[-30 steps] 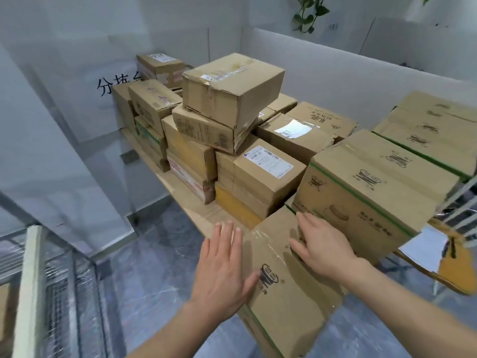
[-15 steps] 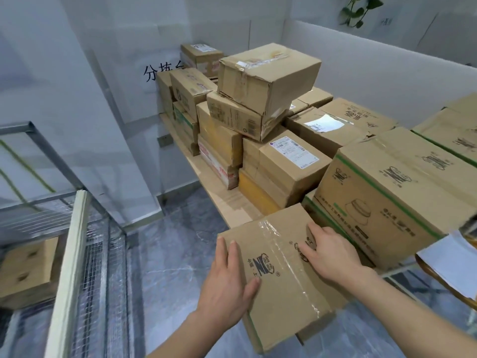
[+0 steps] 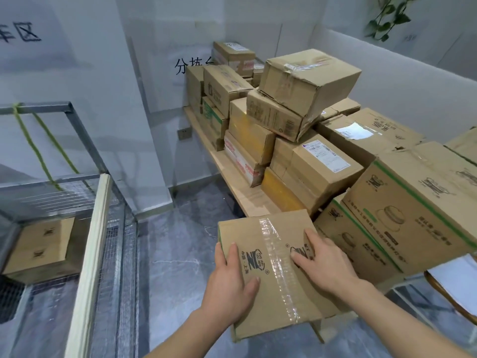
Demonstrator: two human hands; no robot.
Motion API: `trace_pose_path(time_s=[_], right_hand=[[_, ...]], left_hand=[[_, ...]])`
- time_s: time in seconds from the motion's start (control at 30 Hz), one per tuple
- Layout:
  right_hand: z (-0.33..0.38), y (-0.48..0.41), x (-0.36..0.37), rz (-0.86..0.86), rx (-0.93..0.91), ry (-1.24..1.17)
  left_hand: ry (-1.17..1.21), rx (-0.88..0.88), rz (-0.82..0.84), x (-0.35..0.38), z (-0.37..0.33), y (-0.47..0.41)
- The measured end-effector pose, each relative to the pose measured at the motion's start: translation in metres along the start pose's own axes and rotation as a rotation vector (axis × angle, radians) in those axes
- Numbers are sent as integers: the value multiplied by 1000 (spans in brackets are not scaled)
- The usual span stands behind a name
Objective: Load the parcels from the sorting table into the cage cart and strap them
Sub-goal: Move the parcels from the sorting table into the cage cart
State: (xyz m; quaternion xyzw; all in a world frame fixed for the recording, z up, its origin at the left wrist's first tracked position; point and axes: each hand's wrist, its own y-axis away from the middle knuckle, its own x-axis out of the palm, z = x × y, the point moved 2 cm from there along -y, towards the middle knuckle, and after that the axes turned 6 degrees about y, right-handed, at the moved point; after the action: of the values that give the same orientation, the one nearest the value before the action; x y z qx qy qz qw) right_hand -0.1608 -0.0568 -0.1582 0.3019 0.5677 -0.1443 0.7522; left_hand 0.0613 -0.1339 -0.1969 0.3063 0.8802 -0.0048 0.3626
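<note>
A taped brown parcel point(image 3: 278, 254) with a printed logo sticks out past the near end of the sorting table point(image 3: 247, 195). My left hand point(image 3: 227, 285) lies on the parcel's left edge, fingers straight on its top face. My right hand point(image 3: 325, 262) presses flat on the right part of the top, fingers pointing left. The cage cart point(image 3: 69, 109), a metal frame with wire mesh, stands to the left. One flat cardboard box point(image 3: 38, 251) lies inside it. Green straps point(image 3: 36, 148) hang from its top rail.
Several more parcels are piled on the table, a dented box point(image 3: 307, 76) topmost and a large green-striped box point(image 3: 418, 202) beside my right hand. A pale wooden slat point(image 3: 93, 244) lines the cart's near side. Grey floor point(image 3: 167, 254) separates cart and table. White paper point(image 3: 454, 277) lies at the right.
The parcel has slid out from the pile toward me and tilted flatter, both hands moving with it. My view has turned left, so more of the cage cart shows.
</note>
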Motion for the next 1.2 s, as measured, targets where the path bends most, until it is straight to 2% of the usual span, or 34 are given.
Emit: trace_pose_path(time_s=[0.2, 0.67, 0.87, 1.2], right_hand=[[95, 8, -6, -61, -126, -13], [329, -12, -22, -73, -532, -13], [428, -27, -14, -40, -740, 17], [603, -68, 25, 131, -1126, 40]], left_hand=[[-1, 0, -157, -75, 40, 3], [37, -105, -540, -257, 149, 23], [8, -225, -697, -313, 187, 44], [48, -599, -967, -378, 261, 59]])
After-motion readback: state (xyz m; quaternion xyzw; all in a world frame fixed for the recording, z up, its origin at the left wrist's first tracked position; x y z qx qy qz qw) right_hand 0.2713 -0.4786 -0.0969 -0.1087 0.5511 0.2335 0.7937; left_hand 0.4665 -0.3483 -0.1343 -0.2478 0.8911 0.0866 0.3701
